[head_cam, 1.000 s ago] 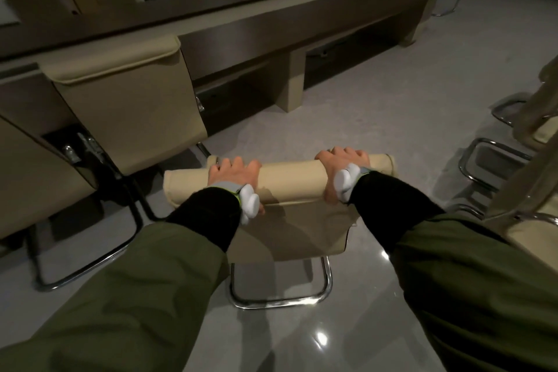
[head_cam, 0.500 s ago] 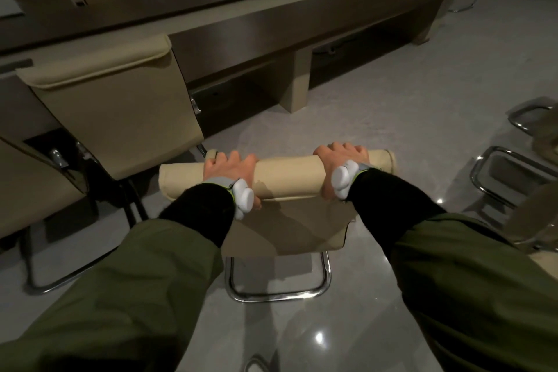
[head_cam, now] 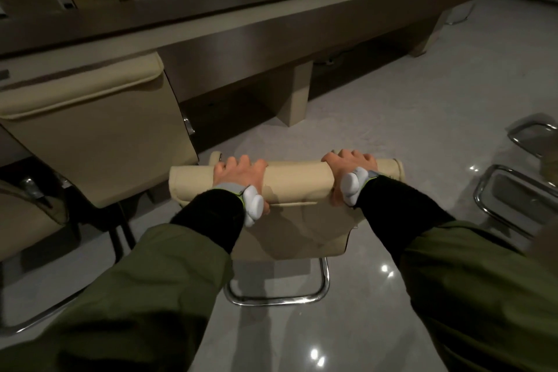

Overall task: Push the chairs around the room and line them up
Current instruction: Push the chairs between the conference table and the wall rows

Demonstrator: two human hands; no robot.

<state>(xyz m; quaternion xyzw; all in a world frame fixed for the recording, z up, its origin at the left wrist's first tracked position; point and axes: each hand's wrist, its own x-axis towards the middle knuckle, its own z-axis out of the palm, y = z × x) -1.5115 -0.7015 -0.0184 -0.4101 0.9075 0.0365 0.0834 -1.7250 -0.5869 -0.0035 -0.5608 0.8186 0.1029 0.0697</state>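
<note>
A beige chair [head_cam: 297, 181] with a chrome sled base stands right in front of me, its back toward me. My left hand [head_cam: 238, 178] grips the left part of its padded top edge, fingers curled over it. My right hand [head_cam: 350, 172] grips the right part the same way. A second beige chair [head_cam: 99, 136] stands to the left, tucked against the long dark table [head_cam: 241, 36]. Part of a third beige chair [head_cam: 21, 220] shows at the far left edge.
The table's beige leg [head_cam: 294, 93] stands just beyond the held chair. Chrome chair bases [head_cam: 513, 196] lie on the floor at the right. More chairs line the table's far side. Glossy grey floor stretches to the right and behind.
The held chair and both hands have moved forward toward the table, and the view has shifted right. The chairs on the right have slid mostly out of view.
</note>
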